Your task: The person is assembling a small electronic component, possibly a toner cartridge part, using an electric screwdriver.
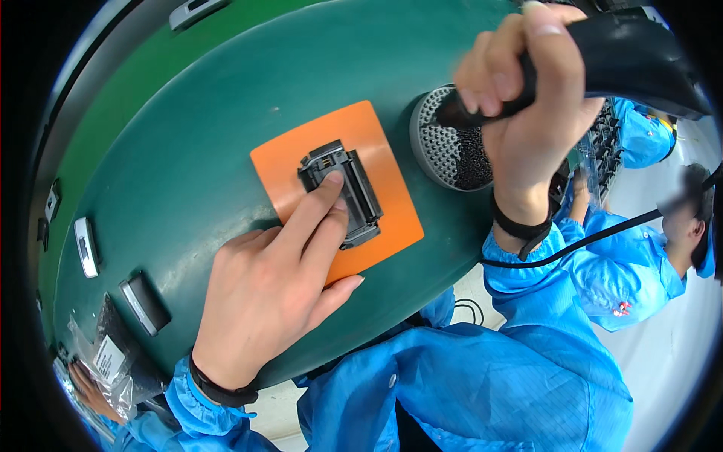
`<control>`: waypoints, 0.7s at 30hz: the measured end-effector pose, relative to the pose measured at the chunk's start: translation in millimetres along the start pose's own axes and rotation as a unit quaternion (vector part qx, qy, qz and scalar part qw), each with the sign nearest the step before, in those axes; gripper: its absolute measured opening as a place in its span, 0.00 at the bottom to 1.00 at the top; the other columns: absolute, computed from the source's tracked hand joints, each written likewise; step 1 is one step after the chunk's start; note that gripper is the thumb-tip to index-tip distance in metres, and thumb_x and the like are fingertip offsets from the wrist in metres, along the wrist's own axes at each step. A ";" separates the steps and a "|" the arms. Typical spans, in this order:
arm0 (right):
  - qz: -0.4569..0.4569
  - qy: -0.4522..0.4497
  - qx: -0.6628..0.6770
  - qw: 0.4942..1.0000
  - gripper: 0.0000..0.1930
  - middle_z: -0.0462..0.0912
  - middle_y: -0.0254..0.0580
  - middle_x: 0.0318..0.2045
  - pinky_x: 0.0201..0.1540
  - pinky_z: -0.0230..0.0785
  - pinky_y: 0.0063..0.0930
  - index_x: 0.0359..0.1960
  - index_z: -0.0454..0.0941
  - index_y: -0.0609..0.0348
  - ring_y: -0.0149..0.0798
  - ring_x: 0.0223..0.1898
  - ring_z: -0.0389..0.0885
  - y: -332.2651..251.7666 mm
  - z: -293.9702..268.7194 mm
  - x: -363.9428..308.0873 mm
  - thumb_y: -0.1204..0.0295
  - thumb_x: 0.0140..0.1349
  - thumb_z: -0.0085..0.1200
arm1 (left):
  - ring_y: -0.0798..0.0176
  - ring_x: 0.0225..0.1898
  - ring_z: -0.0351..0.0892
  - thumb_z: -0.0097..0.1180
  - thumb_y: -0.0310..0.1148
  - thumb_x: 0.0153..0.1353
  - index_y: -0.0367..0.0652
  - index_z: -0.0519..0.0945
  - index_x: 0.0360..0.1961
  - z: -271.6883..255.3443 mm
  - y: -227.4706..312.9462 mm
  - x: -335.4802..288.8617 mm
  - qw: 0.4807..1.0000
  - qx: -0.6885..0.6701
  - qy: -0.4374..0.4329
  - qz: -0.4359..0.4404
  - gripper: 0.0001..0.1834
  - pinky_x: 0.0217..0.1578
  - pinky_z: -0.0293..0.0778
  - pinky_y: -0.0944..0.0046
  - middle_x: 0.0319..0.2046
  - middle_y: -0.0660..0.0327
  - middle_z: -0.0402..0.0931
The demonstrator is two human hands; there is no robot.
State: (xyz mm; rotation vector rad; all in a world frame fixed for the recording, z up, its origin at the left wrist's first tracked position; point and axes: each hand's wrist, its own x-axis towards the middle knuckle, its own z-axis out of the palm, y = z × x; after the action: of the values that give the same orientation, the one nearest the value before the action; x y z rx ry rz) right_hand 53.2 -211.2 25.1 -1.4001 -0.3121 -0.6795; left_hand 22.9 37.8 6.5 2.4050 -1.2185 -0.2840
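Currently, the black device (pixel 365 190) is set on an orange mat (pixel 399 226) upon the green table (pixel 203 158), its long axis slanted from far left to near right. It is touched from the near left by the left hand (pixel 260 282), the nearer one, whose extended fingers are laid on it, not wrapped around it. By the right hand (pixel 551 94), well apart, a black tool (pixel 621 56) is gripped, its tip held by the round dish (pixel 428 167), right of the device. On a plastic bag (pixel 137 365), a white label (pixel 111 359) is seen; its print cannot be read.
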 end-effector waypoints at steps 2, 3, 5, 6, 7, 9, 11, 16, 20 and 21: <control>0.030 -0.073 0.043 0.996 0.13 0.64 0.29 0.20 0.22 0.59 0.25 0.44 0.75 0.56 0.26 0.18 0.61 -3.8 -22.0 2.8 0.61 0.77 0.43 | 0.53 0.34 0.85 0.76 0.43 0.45 0.37 0.78 0.52 4.3 -3.5 2.7 1.000 -0.001 0.011 0.008 0.35 0.33 0.82 0.57 0.64 0.58 0.74; 0.044 -0.083 0.070 0.993 0.13 0.65 0.29 0.20 0.23 0.59 0.25 0.44 0.76 0.57 0.25 0.18 0.62 -14.4 -27.8 5.4 0.62 0.76 0.43 | 0.53 0.32 0.84 0.76 0.43 0.46 0.38 0.78 0.52 4.4 -3.1 3.2 1.000 -0.001 0.018 0.020 0.34 0.32 0.81 0.57 0.64 0.59 0.74; 0.064 -0.098 0.103 0.988 0.14 0.66 0.28 0.20 0.25 0.60 0.24 0.44 0.77 0.60 0.24 0.19 0.62 -36.2 -23.5 9.6 0.63 0.76 0.43 | 0.53 0.31 0.83 0.76 0.43 0.46 0.39 0.78 0.52 3.3 -4.3 4.4 1.000 0.003 0.019 0.020 0.34 0.32 0.80 0.57 0.64 0.60 0.74; 0.070 -0.107 0.112 0.986 0.14 0.67 0.27 0.21 0.26 0.60 0.23 0.44 0.77 0.61 0.24 0.19 0.62 -41.4 -17.7 10.8 0.64 0.76 0.43 | 0.54 0.29 0.83 0.75 0.44 0.46 0.40 0.78 0.52 3.6 -6.0 3.2 0.999 0.008 0.022 0.023 0.34 0.31 0.80 0.56 0.64 0.62 0.74; 0.077 -0.146 0.117 0.979 0.15 0.68 0.28 0.22 0.27 0.62 0.22 0.44 0.78 0.63 0.23 0.20 0.63 -43.6 -15.3 10.7 0.64 0.76 0.41 | 0.54 0.29 0.83 0.75 0.44 0.46 0.40 0.78 0.52 4.4 -6.5 1.3 1.000 0.007 0.018 0.014 0.34 0.31 0.80 0.56 0.64 0.62 0.74; 0.088 -0.198 0.136 0.967 0.16 0.69 0.28 0.23 0.27 0.64 0.23 0.48 0.76 0.62 0.24 0.20 0.65 -40.7 -15.6 13.7 0.64 0.77 0.39 | 0.54 0.29 0.83 0.76 0.43 0.46 0.41 0.78 0.52 5.1 -6.5 2.9 1.000 0.004 0.019 0.007 0.33 0.32 0.80 0.57 0.64 0.64 0.75; 0.095 -0.293 0.147 0.940 0.17 0.70 0.29 0.23 0.27 0.65 0.24 0.51 0.74 0.62 0.24 0.20 0.66 -34.1 -6.1 8.1 0.63 0.78 0.36 | 0.54 0.29 0.83 0.76 0.43 0.46 0.41 0.78 0.52 6.7 -8.2 3.4 1.000 0.000 0.018 0.001 0.33 0.32 0.80 0.57 0.64 0.65 0.75; 0.149 -0.325 0.166 0.919 0.17 0.69 0.30 0.23 0.23 0.65 0.27 0.53 0.69 0.55 0.28 0.19 0.67 -17.2 16.1 -9.2 0.60 0.81 0.29 | 0.49 0.32 0.83 0.72 0.47 0.50 0.38 0.79 0.53 8.4 -11.4 5.6 1.000 -0.002 0.012 0.004 0.33 0.36 0.81 0.55 0.59 0.60 0.76; 0.139 -0.317 0.156 0.925 0.17 0.69 0.30 0.23 0.23 0.65 0.27 0.53 0.69 0.55 0.28 0.19 0.67 -13.9 21.9 -17.2 0.60 0.81 0.29 | 0.47 0.33 0.83 0.70 0.50 0.52 0.36 0.79 0.54 13.5 -13.5 4.1 0.999 -0.010 0.040 0.011 0.34 0.37 0.80 0.54 0.55 0.58 0.77; 0.135 -0.316 0.157 0.926 0.17 0.69 0.30 0.23 0.23 0.65 0.27 0.53 0.69 0.55 0.28 0.19 0.67 -13.4 23.1 -18.6 0.60 0.81 0.29 | 0.47 0.33 0.83 0.69 0.50 0.53 0.36 0.79 0.54 13.9 -13.7 2.2 0.999 -0.005 0.044 0.010 0.34 0.37 0.80 0.53 0.55 0.57 0.77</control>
State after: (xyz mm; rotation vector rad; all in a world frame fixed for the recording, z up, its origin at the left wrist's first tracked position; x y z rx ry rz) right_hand 35.0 -184.4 28.9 -1.2858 -0.6891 0.0729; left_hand 28.9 39.4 -12.1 2.3685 -1.1990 -0.1747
